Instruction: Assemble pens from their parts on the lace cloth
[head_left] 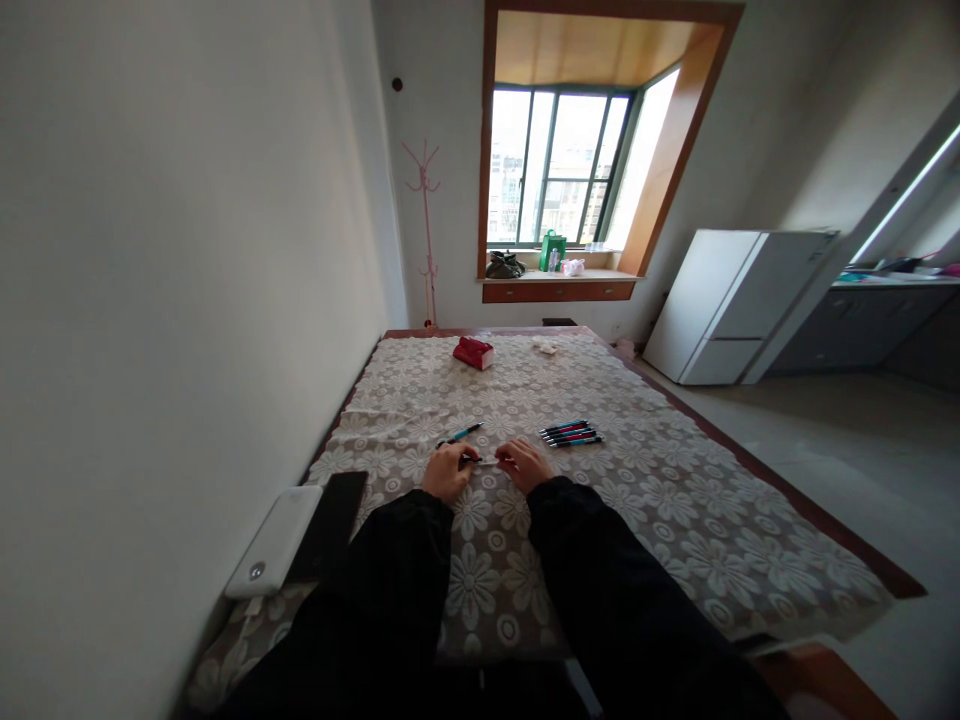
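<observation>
Close together over the tablecloth, my two hands work at a small pen part. My left hand (448, 472) is closed, its thumb and fingers pinching a short dark pen piece (470, 459). A thin pale rod (488, 462), like a pen refill, spans the gap to my right hand (523, 464), whose fingers are pinched on its other end. Whether rod and dark piece are joined is too small to tell. Just beyond my left hand lies a blue and black pen (463, 434). To the right of my right hand, several blue and red pens (571, 433) lie side by side.
A floral lace tablecloth (472, 580) covers the table. Farther back are a red tissue pack (473, 352) and a crumpled white tissue (545, 346). A white power bank (274, 540) with a cable and a black phone-like slab (328, 525) lie left, beside the wall.
</observation>
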